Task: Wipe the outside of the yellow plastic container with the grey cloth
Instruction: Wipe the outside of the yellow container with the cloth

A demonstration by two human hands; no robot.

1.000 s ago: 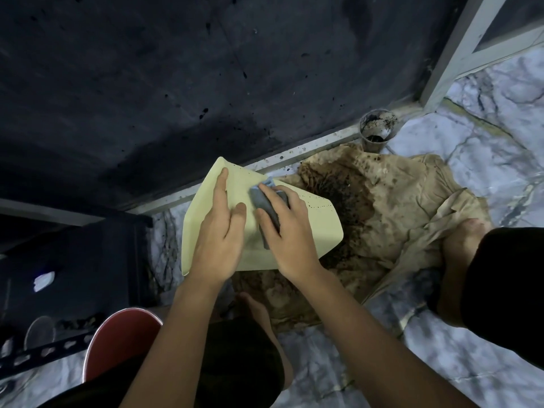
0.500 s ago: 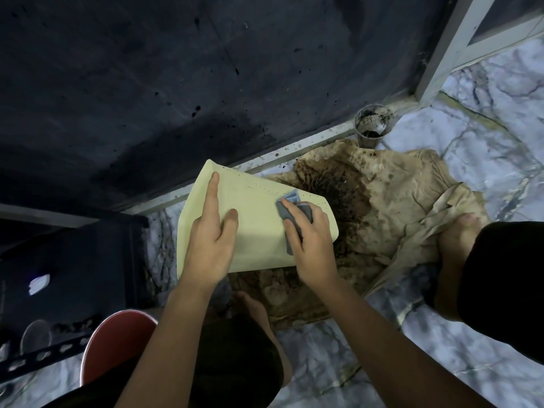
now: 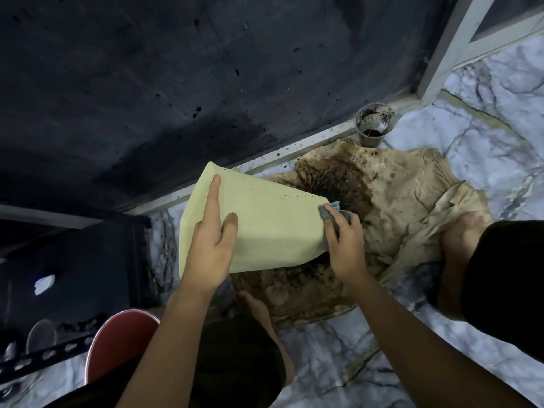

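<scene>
One yellow container (image 3: 273,228) is steadied by the flat, straight-fingered left hand (image 3: 210,245); at its three o'clock edge, one grey cloth (image 3: 329,214) is gripped by the right hand (image 3: 346,245).

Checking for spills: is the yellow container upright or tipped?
Tipped: the yellow container lies slanted under the left hand, a broad outer face up; its opening is hidden.

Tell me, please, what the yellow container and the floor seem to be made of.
Yellow container: probably plastic, matte and smooth, with flat, evenly coloured sides and dark specks near one edge. Floor: looks like polished marble or marble-pattern tile, pale with dark veins and a slight sheen.
</scene>
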